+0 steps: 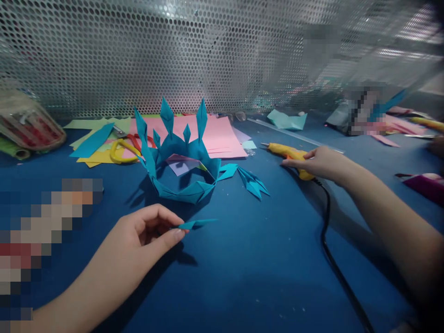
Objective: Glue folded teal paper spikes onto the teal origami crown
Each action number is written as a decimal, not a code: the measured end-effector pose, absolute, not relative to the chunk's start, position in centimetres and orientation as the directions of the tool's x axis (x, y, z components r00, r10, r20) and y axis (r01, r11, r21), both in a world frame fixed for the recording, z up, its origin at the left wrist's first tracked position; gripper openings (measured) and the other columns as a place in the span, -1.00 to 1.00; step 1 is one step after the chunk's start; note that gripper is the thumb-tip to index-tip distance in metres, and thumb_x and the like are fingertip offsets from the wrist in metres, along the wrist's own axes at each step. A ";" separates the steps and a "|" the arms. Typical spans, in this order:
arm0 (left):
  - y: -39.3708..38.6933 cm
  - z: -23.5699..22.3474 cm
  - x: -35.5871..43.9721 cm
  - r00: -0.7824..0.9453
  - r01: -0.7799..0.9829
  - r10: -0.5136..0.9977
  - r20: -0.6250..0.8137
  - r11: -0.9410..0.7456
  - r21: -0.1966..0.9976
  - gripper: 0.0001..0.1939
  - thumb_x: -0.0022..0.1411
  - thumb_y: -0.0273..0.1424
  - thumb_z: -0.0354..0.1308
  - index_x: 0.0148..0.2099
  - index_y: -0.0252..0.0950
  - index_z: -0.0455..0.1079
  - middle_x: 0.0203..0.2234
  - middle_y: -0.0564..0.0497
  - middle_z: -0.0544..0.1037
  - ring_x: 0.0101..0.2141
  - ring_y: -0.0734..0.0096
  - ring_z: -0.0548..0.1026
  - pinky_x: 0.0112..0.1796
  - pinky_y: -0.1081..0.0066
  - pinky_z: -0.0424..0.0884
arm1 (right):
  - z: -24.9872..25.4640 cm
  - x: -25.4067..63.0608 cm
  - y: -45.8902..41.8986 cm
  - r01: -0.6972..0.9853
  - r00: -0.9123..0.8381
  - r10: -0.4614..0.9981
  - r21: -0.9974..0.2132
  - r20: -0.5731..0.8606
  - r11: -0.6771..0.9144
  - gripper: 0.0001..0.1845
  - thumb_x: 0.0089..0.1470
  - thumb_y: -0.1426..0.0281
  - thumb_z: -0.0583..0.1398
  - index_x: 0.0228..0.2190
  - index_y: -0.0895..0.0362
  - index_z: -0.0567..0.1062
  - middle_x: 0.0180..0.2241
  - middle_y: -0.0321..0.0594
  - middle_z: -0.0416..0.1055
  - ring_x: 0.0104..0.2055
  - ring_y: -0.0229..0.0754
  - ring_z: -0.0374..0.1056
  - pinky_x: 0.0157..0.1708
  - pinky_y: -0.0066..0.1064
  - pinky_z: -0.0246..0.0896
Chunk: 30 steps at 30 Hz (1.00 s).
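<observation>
Between the thumb and forefinger of my left hand [152,238] is a small folded blue paper piece [199,224], held just above the table. Behind it stands a folded blue paper crown [187,192] with several upright points. More folded blue paper pieces [255,180] lie at the crown's right side. Over on the right, my right hand [321,162] has its fingers around a yellow hot glue gun [286,152], whose nozzle points left. The gun rests on or close to the table; I cannot tell which.
Pink paper sheets [222,134], yellow-handled scissors [120,151] and a blue strip [93,141] lie behind the crown. A clear container [31,122] stands at left. The glue gun's black cord [326,231] runs toward me. A perforated metal screen [138,60] closes the back.
</observation>
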<state>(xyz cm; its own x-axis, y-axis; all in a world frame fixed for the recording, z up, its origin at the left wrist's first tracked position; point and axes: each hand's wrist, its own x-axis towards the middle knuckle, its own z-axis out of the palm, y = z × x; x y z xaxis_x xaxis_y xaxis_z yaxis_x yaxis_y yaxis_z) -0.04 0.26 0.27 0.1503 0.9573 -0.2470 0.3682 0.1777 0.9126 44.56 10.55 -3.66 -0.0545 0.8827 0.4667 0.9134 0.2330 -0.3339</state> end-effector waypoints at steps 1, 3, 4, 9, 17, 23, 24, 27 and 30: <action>0.4 0.2 -0.1 0.160 0.366 0.956 -0.244 0.172 0.914 -0.86 0.01 -0.22 0.32 -0.41 -0.15 0.52 -0.54 0.12 0.59 -0.48 0.37 0.53 -0.45 0.46 0.41 | -3.6 44.6 10.1 0.931 0.013 0.911 -0.338 0.411 0.139 -0.45 -0.02 -0.03 0.32 -0.77 0.05 0.36 -0.84 -0.33 0.14 -0.79 -0.35 -0.04 -0.67 -0.33 -0.19; 0.4 0.3 -0.2 0.151 0.370 0.960 -0.237 0.167 0.914 -0.84 0.01 -0.21 0.31 -0.40 -0.16 0.51 -0.53 0.12 0.54 -0.47 0.39 0.48 -0.45 0.46 0.38 | -3.2 44.6 9.3 0.937 0.091 0.945 -0.349 0.313 0.025 -0.46 -0.01 -0.04 0.30 -0.74 0.08 0.41 -0.80 -0.29 0.22 -0.76 -0.34 0.03 -0.65 -0.33 -0.17; 0.4 0.4 -0.1 0.139 0.371 0.962 -0.237 0.171 0.913 -0.84 0.00 -0.21 0.30 -0.40 -0.17 0.50 -0.54 0.13 0.51 -0.49 0.41 0.45 -0.46 0.46 0.36 | -3.0 44.6 9.0 0.932 0.119 0.951 -0.362 0.284 -0.008 -0.48 0.00 -0.03 0.29 -0.71 0.09 0.44 -0.77 -0.26 0.27 -0.74 -0.33 0.08 -0.65 -0.33 -0.14; 0.0 1.0 0.2 0.123 0.322 0.952 -0.282 0.231 0.918 -0.86 0.02 -0.23 0.22 -0.42 -0.18 0.43 -0.69 0.23 0.31 -0.62 0.51 0.27 -0.52 0.47 0.21 | -1.9 43.5 8.7 0.876 0.184 0.971 -0.474 0.154 -0.090 -0.57 0.01 0.03 0.30 -0.59 0.14 0.55 -0.65 -0.11 0.43 -0.63 -0.26 0.26 -0.62 -0.34 0.04; 0.1 0.6 -0.2 0.158 0.316 0.921 -0.357 0.295 0.902 -0.84 0.08 -0.25 0.18 -0.46 -0.19 0.35 -0.70 0.25 0.32 -0.62 0.53 0.24 -0.51 0.47 0.14 | 0.2 39.6 8.6 0.665 0.154 0.988 -0.741 0.009 -0.097 -0.80 0.16 0.29 0.18 -0.41 0.13 0.51 -0.41 0.00 0.55 -0.46 -0.23 0.47 -0.50 -0.45 0.30; 0.4 1.0 0.2 0.151 0.360 0.913 -0.379 0.307 0.881 -0.80 0.04 -0.19 0.17 -0.46 -0.20 0.36 -0.73 0.25 0.28 -0.61 0.51 0.22 -0.51 0.47 0.12 | 0.9 37.5 9.1 0.509 0.178 0.974 -0.860 0.141 0.031 -0.95 -0.06 0.46 0.19 -0.45 0.13 0.39 -0.48 -0.21 0.41 -0.56 -0.34 0.32 -0.57 -0.45 0.22; 0.5 1.1 0.2 0.141 0.366 0.915 -0.377 0.306 0.879 -0.81 0.02 -0.20 0.17 -0.47 -0.20 0.36 -0.74 0.25 0.27 -0.62 0.52 0.21 -0.52 0.48 0.10 | 1.0 37.1 9.1 0.491 0.180 0.968 -0.868 0.178 0.068 -0.91 -0.11 0.47 0.20 -0.45 0.13 0.37 -0.50 -0.26 0.37 -0.59 -0.36 0.27 -0.59 -0.44 0.18; 0.4 1.2 0.3 0.125 0.367 0.918 -0.375 0.309 0.878 -0.83 -0.02 -0.22 0.19 -0.46 -0.20 0.36 -0.76 0.27 0.24 -0.64 0.54 0.18 -0.55 0.49 0.05 | 1.3 35.9 8.6 0.448 0.164 0.953 -0.880 0.254 0.157 -0.86 -0.15 0.44 0.22 -0.47 0.12 0.33 -0.54 -0.32 0.33 -0.62 -0.36 0.21 -0.60 -0.42 0.12; 0.4 1.0 0.1 0.116 0.373 0.916 -0.384 0.319 0.871 -0.85 0.00 -0.24 0.20 -0.41 -0.20 0.40 -0.74 0.26 0.30 -0.64 0.54 0.23 -0.55 0.49 0.08 | 1.7 34.9 7.8 0.429 0.113 0.954 -0.880 0.278 0.205 -0.86 -0.18 0.41 0.24 -0.52 0.10 0.33 -0.60 -0.33 0.31 -0.64 -0.34 0.19 -0.61 -0.39 0.08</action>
